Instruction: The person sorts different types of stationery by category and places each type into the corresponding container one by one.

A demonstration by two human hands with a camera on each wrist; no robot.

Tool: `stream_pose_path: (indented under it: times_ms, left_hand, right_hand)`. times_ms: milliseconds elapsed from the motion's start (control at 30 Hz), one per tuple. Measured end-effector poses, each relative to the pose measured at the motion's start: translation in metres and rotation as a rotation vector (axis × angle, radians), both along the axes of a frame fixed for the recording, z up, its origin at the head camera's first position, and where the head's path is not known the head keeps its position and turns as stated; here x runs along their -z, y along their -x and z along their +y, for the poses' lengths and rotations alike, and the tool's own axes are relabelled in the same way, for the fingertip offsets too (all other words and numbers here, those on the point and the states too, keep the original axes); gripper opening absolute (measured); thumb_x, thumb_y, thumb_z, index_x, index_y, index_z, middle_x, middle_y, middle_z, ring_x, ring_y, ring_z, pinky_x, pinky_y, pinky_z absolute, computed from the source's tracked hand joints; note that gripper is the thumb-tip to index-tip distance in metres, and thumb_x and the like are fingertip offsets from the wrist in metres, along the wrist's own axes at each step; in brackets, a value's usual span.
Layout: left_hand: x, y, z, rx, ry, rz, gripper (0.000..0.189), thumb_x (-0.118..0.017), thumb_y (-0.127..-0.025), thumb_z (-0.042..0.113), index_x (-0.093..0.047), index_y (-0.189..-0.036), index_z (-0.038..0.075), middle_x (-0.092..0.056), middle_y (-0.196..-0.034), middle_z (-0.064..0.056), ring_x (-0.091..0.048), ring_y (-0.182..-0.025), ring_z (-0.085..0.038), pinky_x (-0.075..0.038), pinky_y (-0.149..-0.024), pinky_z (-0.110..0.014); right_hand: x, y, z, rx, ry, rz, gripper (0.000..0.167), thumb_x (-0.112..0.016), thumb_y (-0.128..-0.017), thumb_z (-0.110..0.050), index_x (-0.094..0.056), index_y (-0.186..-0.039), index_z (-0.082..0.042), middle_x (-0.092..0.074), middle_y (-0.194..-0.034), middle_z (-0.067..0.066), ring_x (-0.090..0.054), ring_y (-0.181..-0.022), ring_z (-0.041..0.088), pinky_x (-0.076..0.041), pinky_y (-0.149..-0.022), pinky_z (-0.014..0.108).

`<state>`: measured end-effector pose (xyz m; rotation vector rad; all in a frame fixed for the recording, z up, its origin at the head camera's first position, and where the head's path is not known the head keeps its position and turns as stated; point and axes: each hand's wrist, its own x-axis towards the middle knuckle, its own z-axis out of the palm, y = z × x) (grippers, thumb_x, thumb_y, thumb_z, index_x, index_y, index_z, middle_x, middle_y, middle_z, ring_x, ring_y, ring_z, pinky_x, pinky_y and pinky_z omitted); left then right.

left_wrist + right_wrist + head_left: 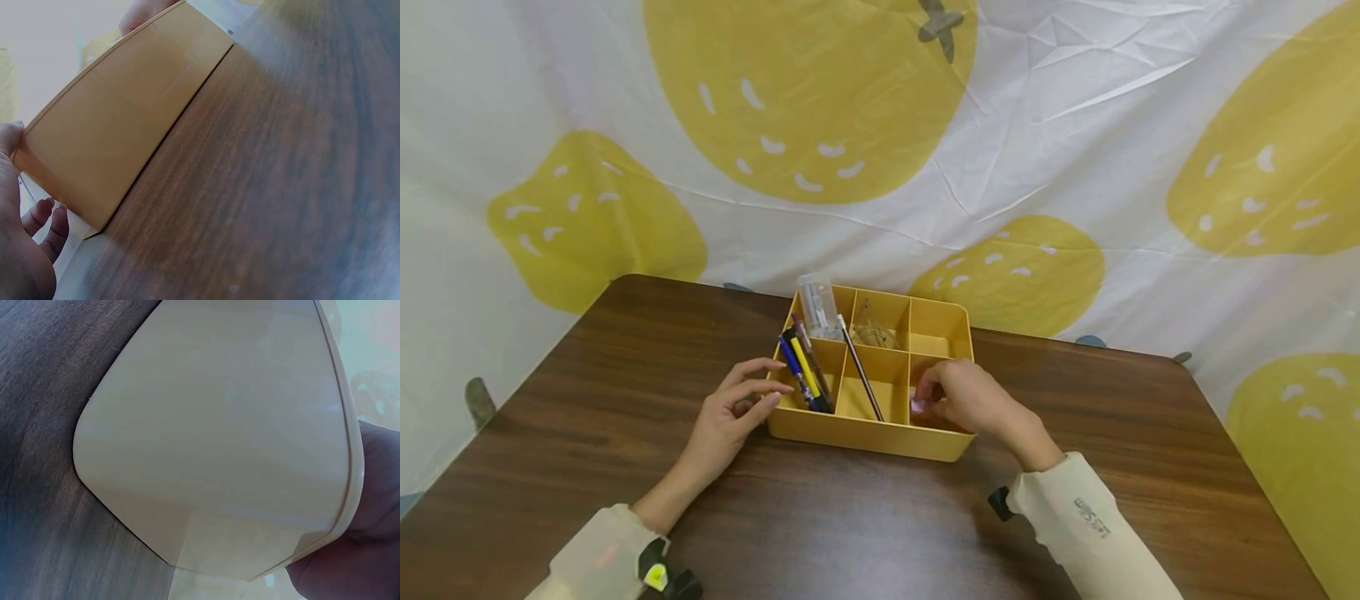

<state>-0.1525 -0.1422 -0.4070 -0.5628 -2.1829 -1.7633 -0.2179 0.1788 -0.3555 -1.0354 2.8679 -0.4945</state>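
A yellow storage box (861, 436) with several compartments sits on the table. My left hand (730, 417) is at its left side, fingertips touching the rim; the left wrist view shows loosely bent fingers (57, 228) beside the end wall. My right hand (973, 398) reaches into the front right compartment, its fingertips pinching a small pale purple thing (917, 405) whose kind I cannot tell. Several pens (803, 367) lean in the front left compartment. A dark pencil-like stick (863, 373) slants in the front middle one. In the right wrist view, the box wall hides my fingers.
A clear plastic container (818, 304) stands in the back left compartment. Tan bands or string (874, 335) lie in the back middle one. The brown wooden table (850, 517) ends against a white cloth (1060, 150) printed with yellow fruit.
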Motion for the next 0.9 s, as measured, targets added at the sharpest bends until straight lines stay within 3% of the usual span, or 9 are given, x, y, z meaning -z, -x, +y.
stream_pose_path:
  times_ms: [333, 567, 800, 900]
  left_hand:
    - [-0.002, 0.0, -0.001, 0.017, 0.018, -0.009, 0.014, -0.059, -0.093, -0.001, -0.069, -0.102, -0.005, -0.05, -0.129, -0.016, -0.052, -0.101, -0.009, -0.046, -0.069, -0.028]
    - [-0.001, 0.0, 0.0, 0.002, 0.024, 0.016, 0.013, -0.059, -0.091, -0.003, -0.069, -0.1, -0.005, -0.051, -0.127, -0.018, -0.053, -0.099, -0.01, -0.045, -0.068, -0.027]
    - [0.023, 0.013, -0.005, 0.007, 0.013, 0.011, 0.014, -0.061, -0.092, 0.0, -0.07, -0.103, 0.0, -0.051, -0.13, -0.007, -0.053, -0.101, -0.013, -0.045, -0.068, -0.028]
    - [0.028, 0.015, -0.007, 0.014, 0.01, 0.002, 0.015, -0.061, -0.093, 0.004, -0.071, -0.103, 0.004, -0.051, -0.131, -0.002, -0.053, -0.101, -0.013, -0.045, -0.068, -0.027]
  right_hand:
    - [0.002, -0.001, -0.004, 0.063, -0.07, 0.003, 0.007, -0.078, -0.079, -0.021, -0.072, -0.076, -0.023, -0.063, -0.076, -0.012, -0.055, -0.068, 0.009, -0.046, -0.057, 0.032]
    - [0.003, -0.001, -0.006, 0.076, -0.092, 0.022, 0.008, -0.08, -0.078, -0.021, -0.073, -0.077, -0.025, -0.066, -0.077, -0.014, -0.061, -0.076, 0.011, -0.051, -0.065, 0.038]
    - [0.003, -0.002, -0.006, 0.093, -0.101, 0.012, 0.008, -0.081, -0.077, -0.026, -0.073, -0.078, -0.026, -0.066, -0.078, -0.015, -0.062, -0.077, 0.012, -0.051, -0.066, 0.04]
    - [0.003, -0.002, -0.006, 0.103, -0.101, 0.003, 0.008, -0.081, -0.078, -0.026, -0.073, -0.078, -0.026, -0.065, -0.078, -0.015, -0.062, -0.078, 0.012, -0.051, -0.066, 0.04]
